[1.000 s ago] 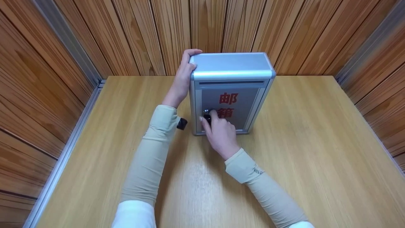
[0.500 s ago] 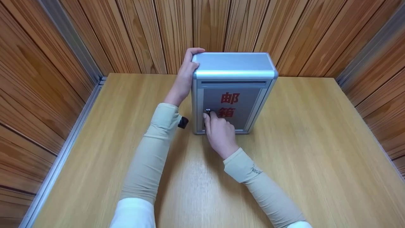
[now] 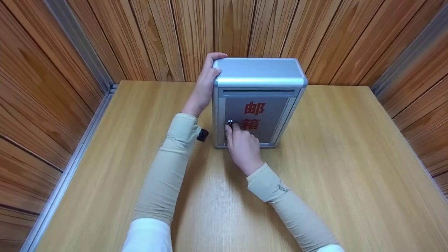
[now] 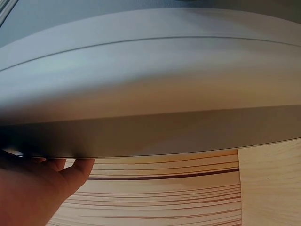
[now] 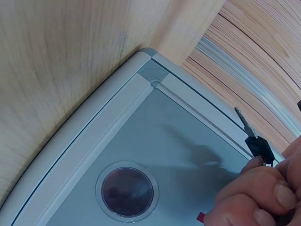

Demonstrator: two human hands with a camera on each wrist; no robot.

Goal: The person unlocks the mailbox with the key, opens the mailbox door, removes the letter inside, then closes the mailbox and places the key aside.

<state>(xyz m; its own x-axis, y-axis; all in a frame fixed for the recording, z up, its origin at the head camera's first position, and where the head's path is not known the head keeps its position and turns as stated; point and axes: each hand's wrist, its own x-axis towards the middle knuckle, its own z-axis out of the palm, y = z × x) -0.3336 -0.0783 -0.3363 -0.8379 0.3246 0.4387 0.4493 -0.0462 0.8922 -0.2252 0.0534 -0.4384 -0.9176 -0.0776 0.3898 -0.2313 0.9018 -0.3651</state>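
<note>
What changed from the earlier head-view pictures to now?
The right hand has moved its thumb up and rightward in the head view, toward the index finger, hiding more of the black key head just below the lock. Nothing was visibly let go. The left hand still grips the upper left corner of the mailbox, which stands upright as before.

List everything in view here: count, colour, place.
metal box: one, silver, on table
characters: two, red, box front
slot: one, dark, above characters
lock: one, silver, front's left
key: one clearly seen, black-headed, near lock
disc: one, dark, low on front
table: one, tan, beneath box
walls: three, brown, back and sides
metal strips: several, grey, corners
wrist device: one, black, left wrist
sleeves: two, beige and white, forearms
left hand: one, bare, holding box corner
right hand: one, bare, at lock
</note>
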